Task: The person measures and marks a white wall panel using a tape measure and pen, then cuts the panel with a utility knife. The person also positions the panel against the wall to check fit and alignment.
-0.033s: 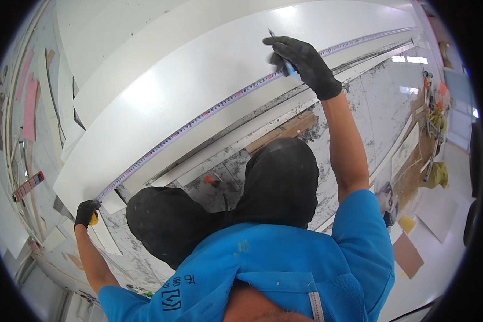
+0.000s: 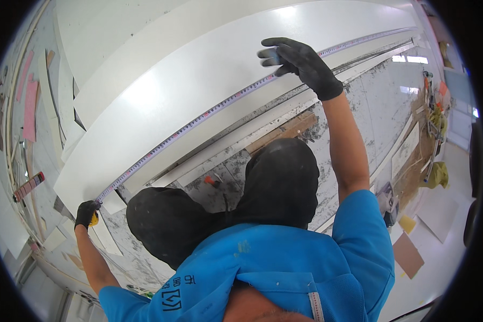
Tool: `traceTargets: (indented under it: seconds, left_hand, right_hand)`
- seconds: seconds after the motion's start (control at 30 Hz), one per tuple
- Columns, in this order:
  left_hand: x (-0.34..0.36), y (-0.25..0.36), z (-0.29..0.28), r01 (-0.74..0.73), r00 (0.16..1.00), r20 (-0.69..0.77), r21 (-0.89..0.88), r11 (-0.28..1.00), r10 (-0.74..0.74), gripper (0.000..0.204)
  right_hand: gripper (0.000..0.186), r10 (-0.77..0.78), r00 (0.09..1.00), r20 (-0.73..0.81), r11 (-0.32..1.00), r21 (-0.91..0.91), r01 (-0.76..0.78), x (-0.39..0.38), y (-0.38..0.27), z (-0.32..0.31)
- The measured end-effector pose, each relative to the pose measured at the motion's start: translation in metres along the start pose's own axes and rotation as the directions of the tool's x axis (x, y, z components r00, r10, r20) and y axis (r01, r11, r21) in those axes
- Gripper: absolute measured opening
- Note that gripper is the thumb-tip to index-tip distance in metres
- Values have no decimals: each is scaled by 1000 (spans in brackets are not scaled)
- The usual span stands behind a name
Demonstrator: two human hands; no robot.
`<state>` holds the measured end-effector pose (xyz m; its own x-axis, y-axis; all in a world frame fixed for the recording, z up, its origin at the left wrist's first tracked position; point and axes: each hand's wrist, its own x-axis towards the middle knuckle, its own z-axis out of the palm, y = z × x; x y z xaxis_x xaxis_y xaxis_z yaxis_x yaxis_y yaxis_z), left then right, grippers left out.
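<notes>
My left hand (image 2: 86, 213), in a black glove, is closed around a yellow tape measure (image 2: 94, 219) at the near left end of a long white panel (image 2: 161, 102). From it the measuring blade (image 2: 205, 115) runs out along the panel toward the far right. My right hand (image 2: 303, 63), also gloved in black, is over the blade, its fingers partly spread and slightly blurred. A bluish bit of a pen (image 2: 273, 55) shows between those fingers; most of the pen is hidden.
Below the panel are a wooden strip (image 2: 284, 131) and a small orange-handled tool (image 2: 211, 181) between my knees. A red-labelled cartridge tube (image 2: 28, 186) lies at the left. Offcuts, a yellow sponge (image 2: 407, 224) and a brown board piece (image 2: 408, 255) lie at the right.
My right hand has turned and its fingers have opened out somewhat; the pen, plainly seen before, is now mostly hidden. The left hand and the tape measure have stayed put.
</notes>
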<state>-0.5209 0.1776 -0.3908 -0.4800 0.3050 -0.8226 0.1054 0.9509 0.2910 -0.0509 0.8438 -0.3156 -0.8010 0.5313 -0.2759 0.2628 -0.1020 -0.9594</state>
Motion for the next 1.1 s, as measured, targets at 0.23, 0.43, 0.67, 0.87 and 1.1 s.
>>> traceTargets:
  seconds: [0.23, 0.43, 0.67, 0.87, 1.1]
  left_hand:
    - [0, -2, -4, -82, 997, 18, 94, 992, 80, 28]
    - [-11, 29, 3, -16, 1000, 0, 87, 996, 16, 27]
    - [-6, 8, -3, -17, 1000, 8, 104, 994, 16, 30]
    - [-2, 9, -6, -30, 999, 17, 128, 991, 28, 29]
    - [-8, 19, -1, -41, 999, 19, 40, 998, 40, 27]
  right_hand:
    - [42, 126, 989, 74, 992, -36, -124, 13, 27, -7]
    - [21, 53, 981, 185, 989, 123, -76, 23, 60, -7]
    - [21, 86, 967, 238, 993, -101, -63, 29, 74, -11]
    - [20, 89, 960, 265, 983, -179, -42, 30, 84, -7]
    - [18, 120, 965, 233, 975, -209, -71, 29, 86, -4]
